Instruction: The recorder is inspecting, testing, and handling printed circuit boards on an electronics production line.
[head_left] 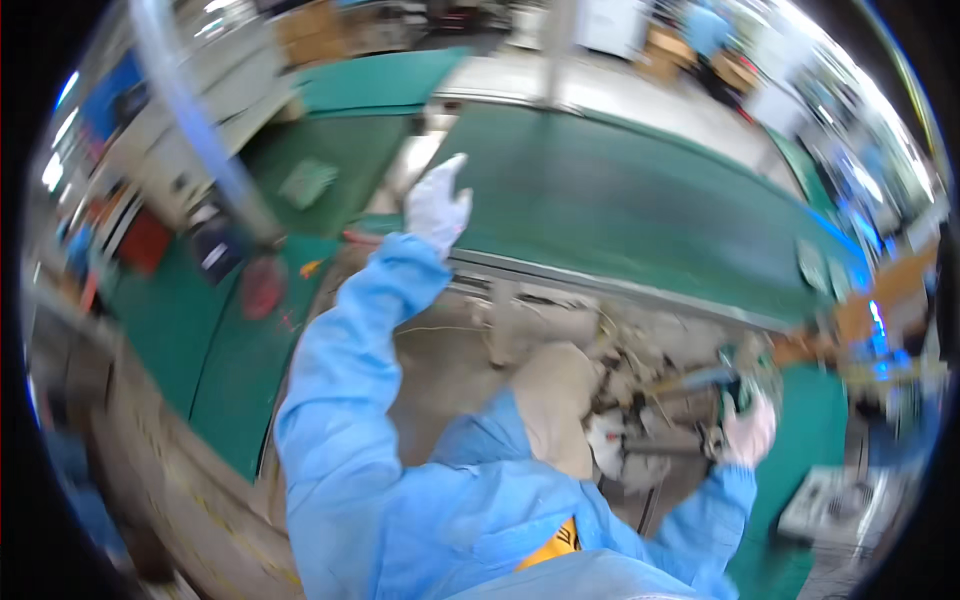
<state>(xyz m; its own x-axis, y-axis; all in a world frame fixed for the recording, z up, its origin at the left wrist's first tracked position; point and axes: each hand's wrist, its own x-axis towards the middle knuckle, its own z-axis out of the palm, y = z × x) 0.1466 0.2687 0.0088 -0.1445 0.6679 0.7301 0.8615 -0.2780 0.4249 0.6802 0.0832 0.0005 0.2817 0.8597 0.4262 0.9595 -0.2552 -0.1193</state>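
Note:
My left hand, in a white glove, is stretched forward at the near left corner of the long green-topped bench. Its thumb stands apart from the fingers, and nothing shows in it. Far to the right, my right hand, also gloved, is by the edge of a green mat. Its fingers curl around something dark that blur keeps me from naming. Just beyond that hand is a clear, greenish object, too smeared to name.
To the left, another green worktop carries a red round object and a dark box. A pale bag lies farther back. A white device sits at lower right, near a cardboard box. Cables hang under the bench.

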